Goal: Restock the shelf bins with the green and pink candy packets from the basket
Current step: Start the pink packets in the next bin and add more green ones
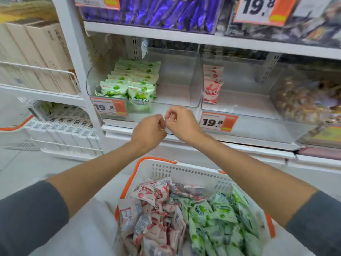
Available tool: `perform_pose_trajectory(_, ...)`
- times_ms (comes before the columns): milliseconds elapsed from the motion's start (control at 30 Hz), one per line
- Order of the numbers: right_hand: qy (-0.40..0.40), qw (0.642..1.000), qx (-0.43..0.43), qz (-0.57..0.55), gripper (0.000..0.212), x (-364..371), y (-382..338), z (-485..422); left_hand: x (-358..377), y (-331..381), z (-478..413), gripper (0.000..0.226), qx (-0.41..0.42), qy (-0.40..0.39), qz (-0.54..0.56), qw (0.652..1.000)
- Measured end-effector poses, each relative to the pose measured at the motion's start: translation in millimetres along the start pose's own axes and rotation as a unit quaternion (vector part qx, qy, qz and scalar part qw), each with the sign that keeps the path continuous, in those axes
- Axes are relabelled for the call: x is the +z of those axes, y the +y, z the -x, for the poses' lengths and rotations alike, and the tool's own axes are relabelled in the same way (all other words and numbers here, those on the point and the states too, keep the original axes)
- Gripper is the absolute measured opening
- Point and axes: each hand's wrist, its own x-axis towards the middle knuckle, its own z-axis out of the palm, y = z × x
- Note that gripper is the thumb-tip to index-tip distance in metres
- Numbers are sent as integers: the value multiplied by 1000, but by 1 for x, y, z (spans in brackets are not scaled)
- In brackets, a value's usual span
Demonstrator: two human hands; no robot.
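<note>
White shelving (184, 36) carries clear, hard-walled bins. The crinkly, glossy green packets (217, 218) and pink packets (153, 206) lie heaped in the slotted basket (184, 169) at six o'clock. My left hand (149, 132) and right hand (181, 123) meet at centre, fingers curled, no packet in them; whether they pinch something tiny I cannot tell. Restocking seems barely begun: next I'd dip down for a handful.

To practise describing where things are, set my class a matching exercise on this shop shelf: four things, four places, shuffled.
1 green shelf packets
2 pink shelf packets
3 purple packets
4 basket

A lowest in view
B middle bin
C shelf above
D left bin

Pairs: 1-D, 2-B, 3-C, 4-A
</note>
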Motion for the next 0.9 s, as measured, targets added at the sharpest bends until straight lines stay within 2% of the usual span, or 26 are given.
perform_pose_trajectory(100, -129, 985, 99, 65, 9, 12, 68, 41, 48, -16, 17, 17, -27, -140, -30, 989)
perform_pose_trajectory(200, -252, 940, 213, 88, 19, 23, 151, 79, 84, -41, 23, 16, -54, -243, -81, 965)
perform_pose_trajectory(333, -330, 876, 294, 195, 20, 39, 219, 120, 106, -48, 24, 14, -47, -290, -120, 948)
perform_pose_trajectory(433, -392, 840, 324, 189, 48, 60, 237, 149, 114, -47, 24, 14, -46, -304, -89, 947)
perform_pose_trajectory(500, -344, 847, 371, 163, 66, 71, 241, 159, 118, -48, 26, 16, -50, -322, -83, 942)
perform_pose_trajectory(533, -313, 853, 389, 153, 68, 74, 242, 159, 119, -48, 28, 16, -56, -331, -80, 939)
perform_pose_trajectory(633, -290, 840, 435, 143, 50, 69, 242, 150, 119, -46, 34, 11, -54, -342, -80, 935)
perform_pose_trajectory(700, -265, 844, 448, 133, 49, 61, 240, 140, 116, -45, 36, 8, -54, -352, -88, 930)
perform_pose_trajectory(800, -229, 872, 413, 126, 52, 41, 216, 113, 111, -46, 33, 11, -55, -361, -71, 928)
perform_pose_trajectory(833, -231, 886, 386, 112, 54, 29, 199, 102, 108, -45, 32, 18, -51, -362, -61, 929)
perform_pose_trajectory(900, -230, 919, 314, 59, 49, 4, 159, 83, 98, -40, 30, 45, -42, -365, -22, 930)
